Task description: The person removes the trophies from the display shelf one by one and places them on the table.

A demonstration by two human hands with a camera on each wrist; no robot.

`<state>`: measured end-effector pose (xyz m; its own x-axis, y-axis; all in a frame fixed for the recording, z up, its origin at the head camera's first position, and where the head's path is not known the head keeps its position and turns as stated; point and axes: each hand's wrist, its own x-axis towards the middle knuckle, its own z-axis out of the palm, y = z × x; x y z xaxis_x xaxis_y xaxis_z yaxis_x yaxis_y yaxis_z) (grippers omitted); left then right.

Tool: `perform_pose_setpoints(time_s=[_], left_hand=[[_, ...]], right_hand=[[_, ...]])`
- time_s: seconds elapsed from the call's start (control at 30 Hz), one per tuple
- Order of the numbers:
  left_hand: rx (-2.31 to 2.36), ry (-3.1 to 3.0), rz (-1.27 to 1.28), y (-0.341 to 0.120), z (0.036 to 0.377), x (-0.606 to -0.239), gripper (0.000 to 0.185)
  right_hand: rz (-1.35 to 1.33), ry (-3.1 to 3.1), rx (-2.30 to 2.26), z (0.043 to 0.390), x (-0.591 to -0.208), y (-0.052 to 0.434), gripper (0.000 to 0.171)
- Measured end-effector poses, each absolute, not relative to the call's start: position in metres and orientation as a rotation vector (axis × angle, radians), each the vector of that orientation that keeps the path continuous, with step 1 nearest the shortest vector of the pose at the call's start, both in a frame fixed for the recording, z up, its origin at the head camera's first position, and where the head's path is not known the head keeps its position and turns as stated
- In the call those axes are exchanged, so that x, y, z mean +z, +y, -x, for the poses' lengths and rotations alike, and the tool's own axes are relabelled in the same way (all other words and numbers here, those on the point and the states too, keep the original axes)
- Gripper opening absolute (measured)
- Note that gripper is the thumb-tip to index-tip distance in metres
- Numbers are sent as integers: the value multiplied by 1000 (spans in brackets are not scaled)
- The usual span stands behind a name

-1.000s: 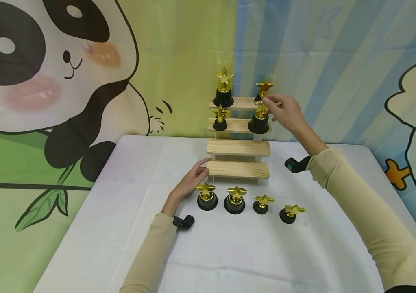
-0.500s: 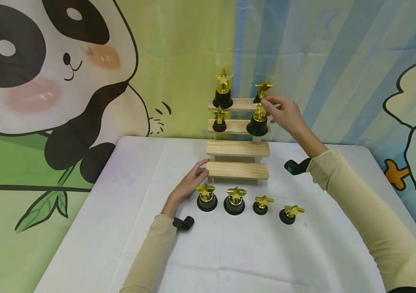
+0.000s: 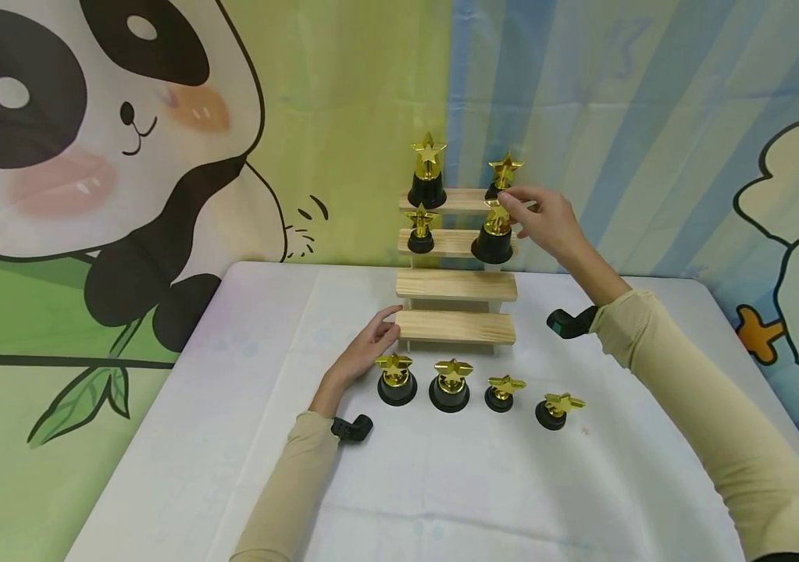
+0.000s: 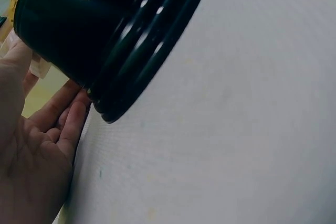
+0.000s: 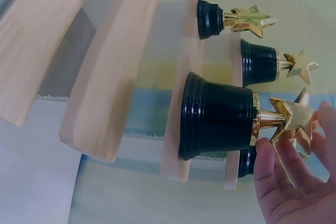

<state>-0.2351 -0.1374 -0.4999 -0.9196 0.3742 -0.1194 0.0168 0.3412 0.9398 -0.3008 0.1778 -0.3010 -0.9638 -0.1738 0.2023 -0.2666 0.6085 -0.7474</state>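
Observation:
My right hand pinches the gold star of a trophy with a black base. That trophy stands upright at the right end of the second-highest shelf; in the right wrist view its base sits against the board. My left hand holds the left end of the lowest board of the wooden display stand, thumb in front and index finger behind. Close beside this hand stands another star trophy, whose black base hides part of the fingers in the left wrist view.
On the top shelf are a large trophy and a smaller trophy, partly hidden. A small trophy stands left on the second shelf. Before the stand, further trophies line the white table. A printed backdrop hangs behind.
Both hands keep their holds. The right hand and its trophy shift very slightly left and down in the view; the rest of the scene stays almost the same.

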Motion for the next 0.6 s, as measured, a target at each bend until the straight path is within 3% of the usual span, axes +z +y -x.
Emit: perform_pose_setpoints(time_s=[0.6], left_hand=[[1649, 2329, -345, -136, 235, -506, 52]], right_hand=[[-490, -2697, 1258, 286, -298, 167, 46]])
